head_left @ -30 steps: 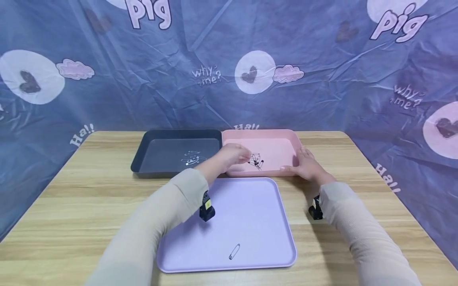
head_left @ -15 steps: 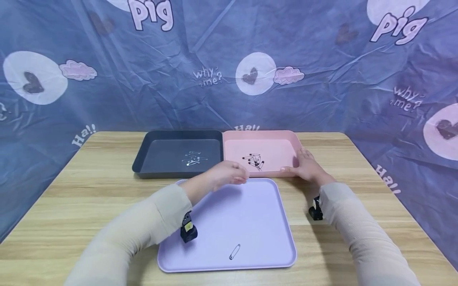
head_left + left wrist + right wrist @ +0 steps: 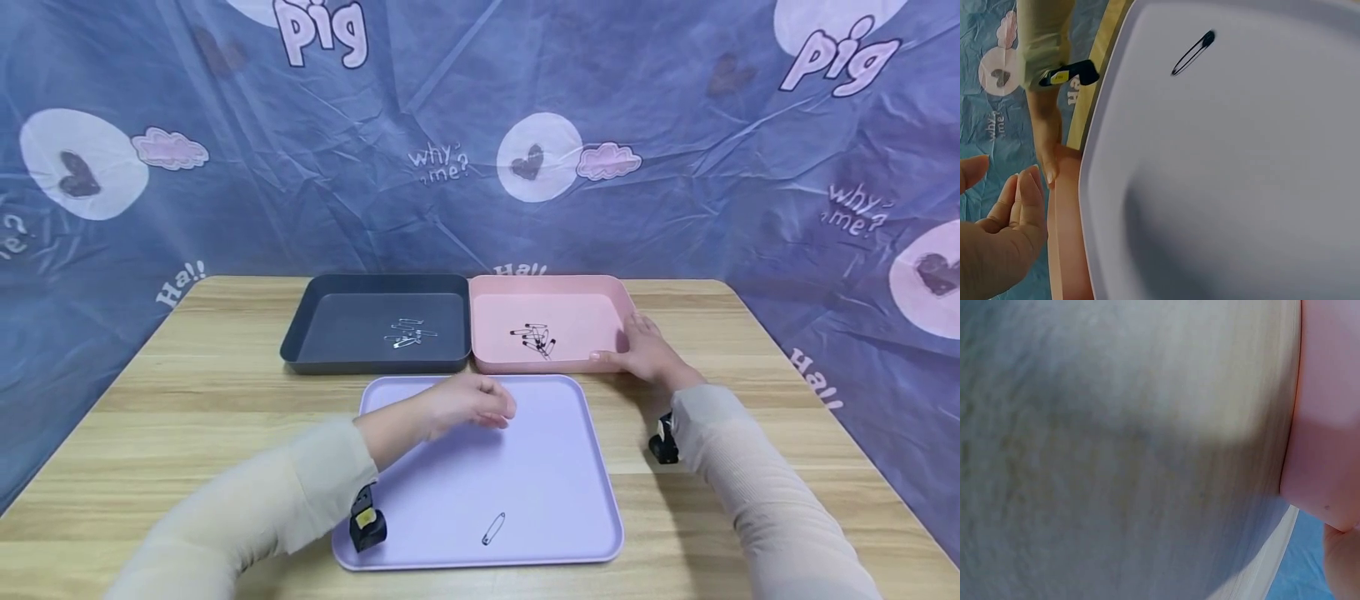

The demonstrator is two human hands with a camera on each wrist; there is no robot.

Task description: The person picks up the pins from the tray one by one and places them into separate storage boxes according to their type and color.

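My left hand hovers over the lavender tray, its thumb and fingers apart with nothing between them in the left wrist view. One black-headed safety pin lies on that tray, nearer the front edge. My right hand holds the near right corner of the pink tray, thumb at the front wall and fingers along the right side. Inside the pink tray is a small heap of black safety pins. Several silver safety pins lie in the dark grey tray.
Both deep trays stand side by side at the back of the wooden table, just beyond the lavender one. A blue printed cloth hangs behind the table. Each wrist wears a small black camera.
My left hand has drawn back from the pink tray, toward me, and now hangs above the lavender tray. The right hand stays at the pink tray's corner.
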